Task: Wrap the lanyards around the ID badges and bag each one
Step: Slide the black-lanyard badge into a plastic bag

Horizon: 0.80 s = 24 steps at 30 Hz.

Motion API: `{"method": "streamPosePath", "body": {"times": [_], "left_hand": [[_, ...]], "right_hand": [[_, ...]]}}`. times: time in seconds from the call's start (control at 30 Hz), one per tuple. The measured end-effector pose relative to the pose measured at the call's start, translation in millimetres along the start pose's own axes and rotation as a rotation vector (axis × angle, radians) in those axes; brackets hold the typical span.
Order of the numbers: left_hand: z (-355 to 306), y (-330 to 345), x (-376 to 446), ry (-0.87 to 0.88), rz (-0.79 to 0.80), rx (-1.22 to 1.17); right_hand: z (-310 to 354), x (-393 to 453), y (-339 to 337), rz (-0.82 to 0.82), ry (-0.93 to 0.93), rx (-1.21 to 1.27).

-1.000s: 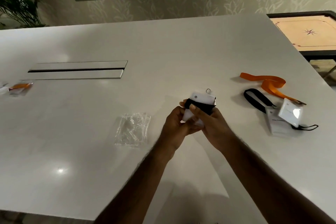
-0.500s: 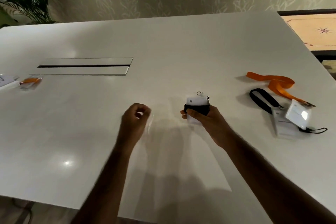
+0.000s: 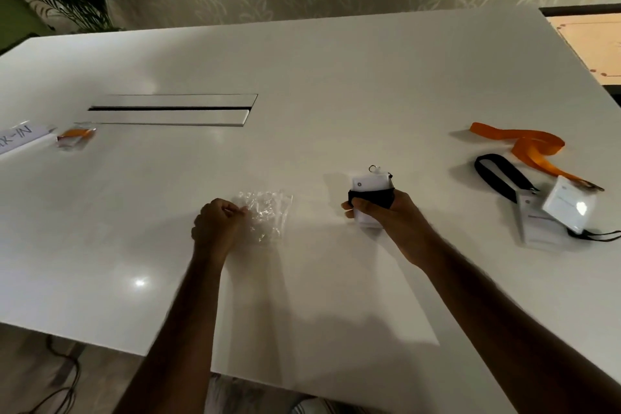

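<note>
Right hand [image 3: 386,215]: fingers curled round a white ID badge [image 3: 369,183] bound with a black lanyard [image 3: 371,195], held just above the white worktop [image 3: 336,77]; the badge's metal ring points away from the person. Left hand [image 3: 216,223]: fingertips pinch the near-left edge of a clear plastic bag [image 3: 268,215] lying crumpled on the worktop. Bag and wrapped badge are apart, the bag to the left of the right hand, a strip of bare worktop between them. Further right, well clear of both hands, lie an orange lanyard [image 3: 527,144] and a second black lanyard [image 3: 500,175], each with a white badge, the badges [image 3: 568,205] overlapping. At far left rests a bagged orange item [image 3: 75,136] beside a lettered card [image 3: 18,138].
</note>
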<state>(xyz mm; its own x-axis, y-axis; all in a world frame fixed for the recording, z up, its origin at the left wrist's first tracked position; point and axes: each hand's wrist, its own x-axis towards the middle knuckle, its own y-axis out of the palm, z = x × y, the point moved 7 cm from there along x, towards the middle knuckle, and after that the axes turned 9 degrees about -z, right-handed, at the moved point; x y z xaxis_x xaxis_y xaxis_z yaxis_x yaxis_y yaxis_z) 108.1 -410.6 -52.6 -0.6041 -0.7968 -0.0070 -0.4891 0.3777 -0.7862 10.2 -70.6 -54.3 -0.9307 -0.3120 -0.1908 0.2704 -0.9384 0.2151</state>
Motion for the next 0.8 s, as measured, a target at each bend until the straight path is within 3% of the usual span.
{"method": "streamPosePath", "body": {"times": [0.27, 0.43, 0.6, 0.7, 0.8], "left_hand": [[5, -6, 14, -0.064, 0.002, -0.248], [-24, -32, 18, 0.1, -0.01, -0.333], [-80, -40, 5, 0.249, 0.205, -0.487], [-110, -31, -4, 0.295, 0.363, -0.556], [-131, -8, -15, 0.332, 0.566, -0.533]], "right_hand": [[-4, 2, -2, -0.005, -0.003, 0.001], [-1, 3, -3, -0.032, 0.001, 0.005], [11, 0, -6, -0.029, -0.02, 0.041], [26, 1, -12, -0.15, -0.077, -0.226], [52, -5, -12, -0.254, -0.323, -0.618]]}}
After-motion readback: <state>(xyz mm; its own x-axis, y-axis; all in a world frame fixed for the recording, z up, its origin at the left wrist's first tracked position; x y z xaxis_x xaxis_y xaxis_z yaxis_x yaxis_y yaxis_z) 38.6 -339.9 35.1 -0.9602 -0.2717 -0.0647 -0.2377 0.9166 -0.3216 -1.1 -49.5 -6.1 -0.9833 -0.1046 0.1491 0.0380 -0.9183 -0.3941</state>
